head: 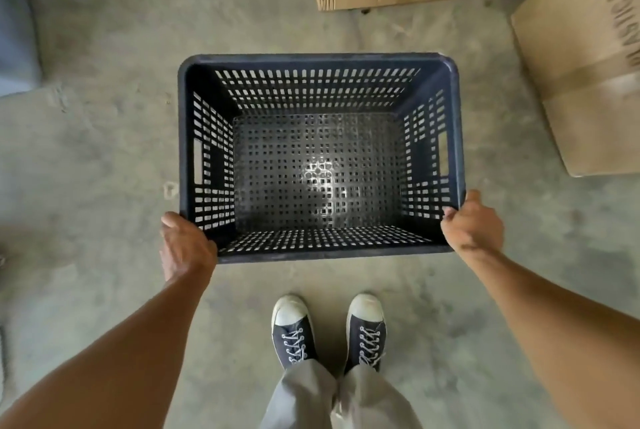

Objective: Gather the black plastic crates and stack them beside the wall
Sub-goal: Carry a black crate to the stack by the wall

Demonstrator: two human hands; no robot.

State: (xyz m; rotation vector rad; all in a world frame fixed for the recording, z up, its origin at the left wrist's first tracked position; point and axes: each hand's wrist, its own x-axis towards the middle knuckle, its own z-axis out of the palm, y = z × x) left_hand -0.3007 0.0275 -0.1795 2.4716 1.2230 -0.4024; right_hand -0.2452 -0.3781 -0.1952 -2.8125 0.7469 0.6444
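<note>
I see the black crate [318, 158] upright, open top facing cam, over the concrete floor [104, 151] just ahead of my shoes [329, 331]. Left hand [187, 248] clamps its near-left corner, right hand [472, 224] its near-right corner. Cardboard boxes [581, 82] sit nearby, upper right.

The crate [318, 158] is showing dark perforated plastic, its floor giving a slight sheen. The floor [104, 151] is appearing as rough, matt, stained concrete. The boxes [585, 58] are presenting matt brown cardboard.
</note>
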